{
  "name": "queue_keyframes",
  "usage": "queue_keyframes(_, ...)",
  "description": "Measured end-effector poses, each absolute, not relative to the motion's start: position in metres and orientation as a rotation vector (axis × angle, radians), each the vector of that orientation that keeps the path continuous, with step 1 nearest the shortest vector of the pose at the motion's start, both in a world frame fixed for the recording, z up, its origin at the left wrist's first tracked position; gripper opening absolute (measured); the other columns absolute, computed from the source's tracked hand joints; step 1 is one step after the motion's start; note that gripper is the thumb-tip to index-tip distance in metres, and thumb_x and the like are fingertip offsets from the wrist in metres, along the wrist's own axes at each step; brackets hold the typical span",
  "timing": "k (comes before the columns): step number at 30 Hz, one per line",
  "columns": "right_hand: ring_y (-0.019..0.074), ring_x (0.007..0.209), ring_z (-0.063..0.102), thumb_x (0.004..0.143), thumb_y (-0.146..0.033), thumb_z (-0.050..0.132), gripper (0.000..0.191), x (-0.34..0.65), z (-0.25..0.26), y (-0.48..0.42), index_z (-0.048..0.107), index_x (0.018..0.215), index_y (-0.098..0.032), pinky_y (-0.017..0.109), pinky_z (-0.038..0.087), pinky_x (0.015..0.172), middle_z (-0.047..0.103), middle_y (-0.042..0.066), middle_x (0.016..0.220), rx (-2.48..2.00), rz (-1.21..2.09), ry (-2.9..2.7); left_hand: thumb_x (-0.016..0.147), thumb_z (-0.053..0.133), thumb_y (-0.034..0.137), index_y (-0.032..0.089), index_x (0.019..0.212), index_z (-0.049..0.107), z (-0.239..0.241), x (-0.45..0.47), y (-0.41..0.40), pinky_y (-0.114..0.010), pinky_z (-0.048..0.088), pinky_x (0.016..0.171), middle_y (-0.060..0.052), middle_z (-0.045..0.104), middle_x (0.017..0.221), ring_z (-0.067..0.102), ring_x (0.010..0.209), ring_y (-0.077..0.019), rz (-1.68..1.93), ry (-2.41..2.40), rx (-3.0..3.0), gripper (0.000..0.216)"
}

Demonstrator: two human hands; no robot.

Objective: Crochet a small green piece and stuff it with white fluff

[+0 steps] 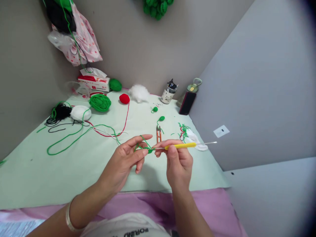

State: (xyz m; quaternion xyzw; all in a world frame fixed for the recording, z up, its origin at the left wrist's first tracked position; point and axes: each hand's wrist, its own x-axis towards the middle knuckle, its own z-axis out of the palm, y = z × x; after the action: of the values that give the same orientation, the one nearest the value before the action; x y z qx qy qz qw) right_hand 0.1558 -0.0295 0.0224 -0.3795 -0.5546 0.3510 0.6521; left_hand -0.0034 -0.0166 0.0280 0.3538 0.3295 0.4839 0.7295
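Observation:
My left hand (130, 154) pinches a small piece of green crochet work (149, 150) between thumb and fingers, and green yarn runs up over its raised index finger. In my right hand (179, 161) is a crochet hook with a yellow handle (182, 145), held like a pen. The hook's thin tip reaches to the green piece, and a metal end sticks out of the handle to the right. Just beyond the hands lie orange-handled thread snips (158, 134). From the left hand the green yarn (74, 133) trails across the table in a long loop.
Green yarn (100, 102), a red ball (124, 98), white yarn (81, 113) and black yarn (60, 112) lie at left and back. White stuffing (139, 93), a cup of tools (169, 92), a phone (187, 103) and a bottle (194, 85) stand along the wall. Yarn scraps (183, 129) lie right.

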Motion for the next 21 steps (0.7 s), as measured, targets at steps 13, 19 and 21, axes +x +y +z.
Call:
queue_keyframes(13, 0.0207, 0.091, 0.071, 0.098, -0.012, 0.057, 0.033, 0.149, 0.003, -0.033, 0.072, 0.121, -0.031, 0.037, 0.059, 0.076, 0.074, 0.007, 0.103, -0.917, 0.06, -1.65, 0.083, 0.082, 0.027, 0.014, 0.127, 0.071, 0.028, -0.003, -0.014, -0.014, 0.026, 0.04, 0.012, 0.039, 0.049, 0.029, 0.041, -0.0027, 0.975, 0.643, 0.576, 0.047)
queue_keyframes(19, 0.0153, 0.074, 0.067, 0.102, -0.021, 0.056, 0.021, 0.149, 0.016, -0.028, 0.076, 0.098, -0.026, 0.031, 0.056, 0.064, 0.072, 0.003, 0.089, -0.863, 0.681, -1.293, 0.083, 0.082, 0.024, 0.019, 0.117, 0.076, 0.03, -0.002, -0.014, -0.014, 0.024, 0.04, 0.009, 0.047, 0.051, 0.03, 0.04, -0.0016, 1.013, 0.636, 0.615, 0.035)
queue_keyframes(21, 0.0165, 0.081, 0.068, 0.101, -0.018, 0.056, 0.021, 0.148, 0.015, -0.027, 0.076, 0.101, -0.026, 0.031, 0.057, 0.068, 0.075, 0.004, 0.094, -0.883, 0.622, -1.372, 0.081, 0.084, 0.025, 0.02, 0.114, 0.077, 0.03, 0.001, -0.017, -0.015, 0.029, 0.041, 0.007, 0.055, 0.06, 0.037, 0.041, -0.0014, 1.034, 0.652, 0.647, 0.034)
